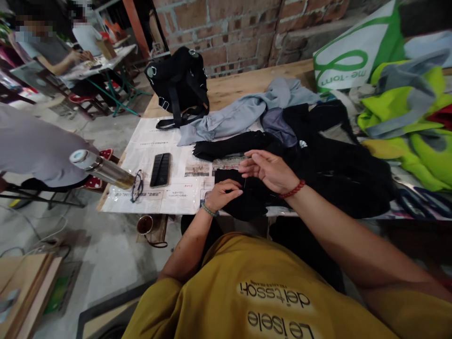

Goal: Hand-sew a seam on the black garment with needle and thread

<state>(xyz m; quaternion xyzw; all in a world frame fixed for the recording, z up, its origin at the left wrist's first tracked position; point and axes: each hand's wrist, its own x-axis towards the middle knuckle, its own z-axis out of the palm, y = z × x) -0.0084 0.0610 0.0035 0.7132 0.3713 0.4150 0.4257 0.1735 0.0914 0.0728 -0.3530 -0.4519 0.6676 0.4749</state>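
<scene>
My left hand [223, 194] rests on a black garment [335, 160] at the table's near edge. Its thumb and forefinger are pressed together on the cloth. Just above the same cloth is my right hand [270, 172], its fingers stretched out and slightly apart. A thin light line, perhaps a needle or thread [245, 182], shows beneath the right fingertips; I cannot tell whether they touch it. The garment's sleeve [229, 145] lies beyond my hands, and its bulk spreads to the right.
Newspaper [176, 200] covers the table's left part, with a phone [160, 169], glasses [137, 186] and a tilted-looking bottle [102, 169]. Behind lie a black backpack [180, 84] and a grey garment [233, 117]. Scissors [420, 200], yellow-green clothes [409, 127] and a bag [356, 56] are right. People sit left.
</scene>
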